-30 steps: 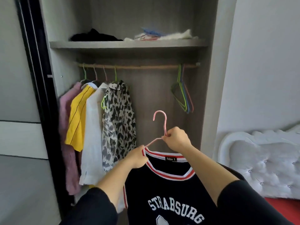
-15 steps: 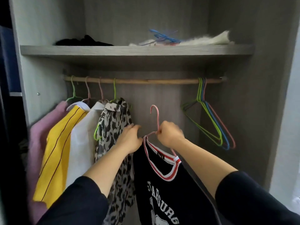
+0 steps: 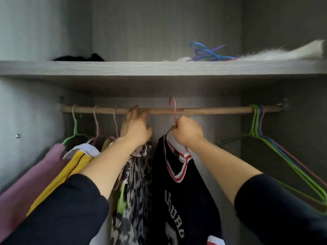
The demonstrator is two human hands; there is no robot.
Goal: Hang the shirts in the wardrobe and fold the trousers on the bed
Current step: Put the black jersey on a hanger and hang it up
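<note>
Black jersey (image 3: 178,188) is hanging off a pink hanger (image 3: 174,112). The hook is rising just above the wooden rail (image 3: 212,110) and crossing in front of it; can't tell if it's seated over the rail yet. Right hand (image 3: 187,134) is pinching the hanger's neck in curled fingers, just below the rail. Left hand (image 3: 135,129) is reaching up beside it, fingertips touching the rail, fingers roughly together; blur is hiding whether they're wrapping it. Leopard-print shirt (image 3: 137,183) is hanging right against the jersey's left side.

Risks, imo:
- Letting go before the hook is catching the rail means the jersey's dropping.
- The wide neck could be slipping off one hanger arm.
- The hook could be snagging the leopard shirt's hanger, since that side's crowded.

Spare hangers (image 3: 256,124) are sitting well apart at the rail's right end.
</note>
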